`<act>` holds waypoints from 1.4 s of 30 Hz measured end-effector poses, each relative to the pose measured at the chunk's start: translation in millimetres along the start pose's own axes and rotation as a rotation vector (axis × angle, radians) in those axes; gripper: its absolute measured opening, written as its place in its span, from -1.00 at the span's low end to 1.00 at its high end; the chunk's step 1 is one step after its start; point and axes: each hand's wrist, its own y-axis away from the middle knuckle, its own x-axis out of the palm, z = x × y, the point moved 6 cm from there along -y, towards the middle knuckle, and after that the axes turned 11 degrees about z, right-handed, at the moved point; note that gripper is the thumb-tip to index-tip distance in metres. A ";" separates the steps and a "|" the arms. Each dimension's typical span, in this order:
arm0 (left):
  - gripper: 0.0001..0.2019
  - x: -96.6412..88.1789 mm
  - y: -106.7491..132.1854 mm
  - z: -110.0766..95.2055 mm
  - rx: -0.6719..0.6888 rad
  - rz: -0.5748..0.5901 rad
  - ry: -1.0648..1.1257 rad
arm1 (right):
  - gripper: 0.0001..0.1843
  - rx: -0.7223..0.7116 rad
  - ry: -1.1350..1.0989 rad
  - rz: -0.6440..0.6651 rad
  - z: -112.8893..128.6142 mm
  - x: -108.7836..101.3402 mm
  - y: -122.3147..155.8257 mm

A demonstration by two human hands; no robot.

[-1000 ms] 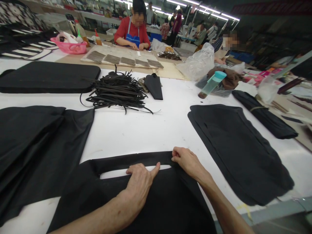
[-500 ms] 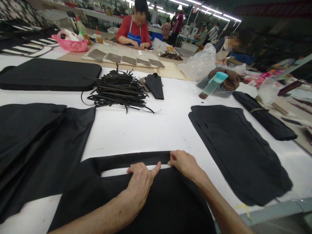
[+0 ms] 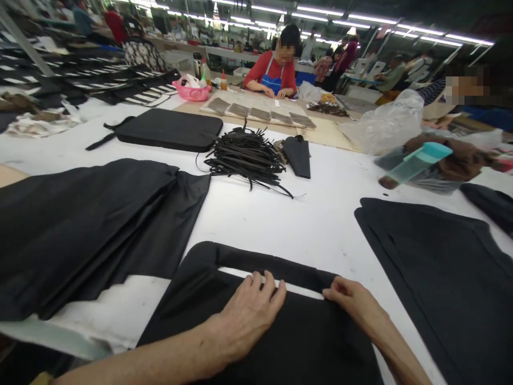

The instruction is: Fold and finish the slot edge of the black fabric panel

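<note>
A black leather-like panel (image 3: 296, 337) lies in front of me, with a long narrow slot near its far edge. The white table shows through that slot. My left hand (image 3: 252, 299) rests palm down on the panel, its fingers apart, the fingertips at the slot's near edge. At the slot's right end, my right hand (image 3: 350, 294) pinches the panel's far band between thumb and fingers. Part of the panel runs out of view below and under my forearms.
Black sheets lie left (image 3: 92, 214) and right (image 3: 449, 267) on the white table (image 3: 256, 219). Farther off are a pile of black strips (image 3: 246, 158), a black padded slab (image 3: 168, 128), a teal-lidded bottle (image 3: 417, 163) and a pink basket (image 3: 192, 92). Across the table, a co-worker (image 3: 274, 72) works.
The camera view has swung left, so things sit farther right. My left hand's fingers have spread along the slot; its index finger pointed out before. My right hand keeps its pinch at the slot's right end.
</note>
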 end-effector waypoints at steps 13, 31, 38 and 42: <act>-0.58 27.4 80.2 41.8 -0.124 -0.227 0.062 | -0.85 -0.363 0.116 -0.021 167.0 40.3 27.7; -0.64 39.0 85.8 49.9 -0.301 -0.342 0.069 | -0.86 -0.484 0.225 0.009 254.0 89.4 -29.2; -0.65 39.4 87.2 49.5 -0.285 -0.351 0.086 | -0.83 -0.357 0.272 0.056 260.0 82.8 -40.9; -0.65 43.9 85.4 49.1 -0.282 -0.330 0.096 | -0.83 -0.291 0.313 0.111 271.9 76.7 -47.3</act>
